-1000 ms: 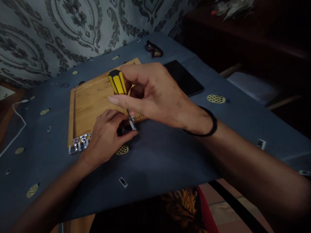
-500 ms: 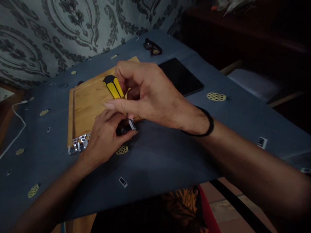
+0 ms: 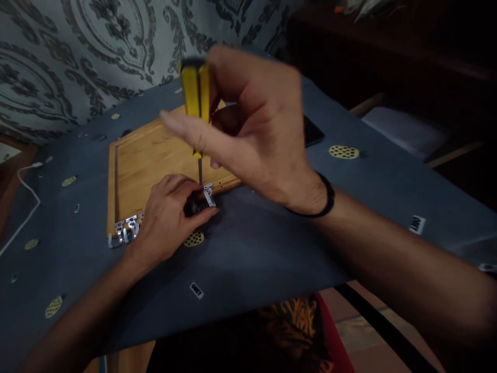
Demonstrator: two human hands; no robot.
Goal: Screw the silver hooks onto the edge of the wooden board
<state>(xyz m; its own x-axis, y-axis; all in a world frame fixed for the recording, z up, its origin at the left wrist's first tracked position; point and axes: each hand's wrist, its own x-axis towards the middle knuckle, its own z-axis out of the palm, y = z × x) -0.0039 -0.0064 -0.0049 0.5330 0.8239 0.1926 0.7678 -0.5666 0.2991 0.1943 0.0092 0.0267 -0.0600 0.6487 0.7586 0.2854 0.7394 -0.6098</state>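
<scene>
A yellow and black screwdriver stands nearly upright in my right hand, which is closed round its handle and slightly blurred. Its thin shaft points down at a small metal hook on the near edge of a wooden board. Thumb and fingers of my left hand pinch that hook against the board. Left of this hand, several more silvery metal hooks line the same edge. My left hand covers part of the row. I cannot tell whether the screwdriver tip touches a screw.
Beyond my right hand lies a flat black tablet-like object, partly hidden. A white cable runs along the left side. The blue tablecloth carries printed pineapples. A patterned wall rises behind the table.
My right hand has lifted with the screwdriver, which now stands straighter with its shaft showing. The left hand has stayed at the hook, which is more visible now.
</scene>
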